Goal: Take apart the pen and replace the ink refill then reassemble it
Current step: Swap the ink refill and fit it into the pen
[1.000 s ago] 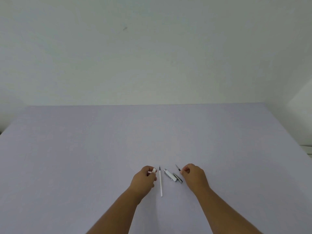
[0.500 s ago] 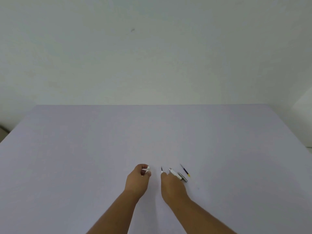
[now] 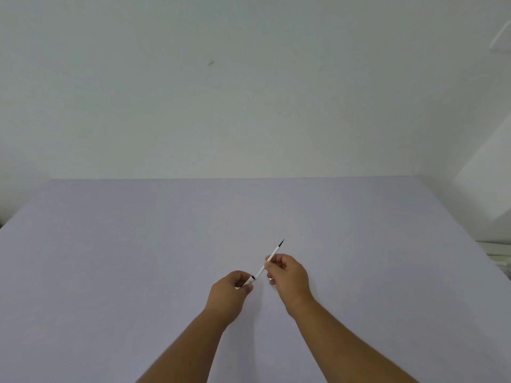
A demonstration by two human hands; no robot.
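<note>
Ink refill (image 3: 267,263) pinched in right hand (image 3: 289,275), tilted toward left hand (image 3: 231,291).

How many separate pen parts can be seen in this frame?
2. The refill is pinched in the right hand, dark tip pointing away. A short white barrel piece sits in the left hand, at the refill's lower end. Other parts may be hidden behind the hands.
</note>
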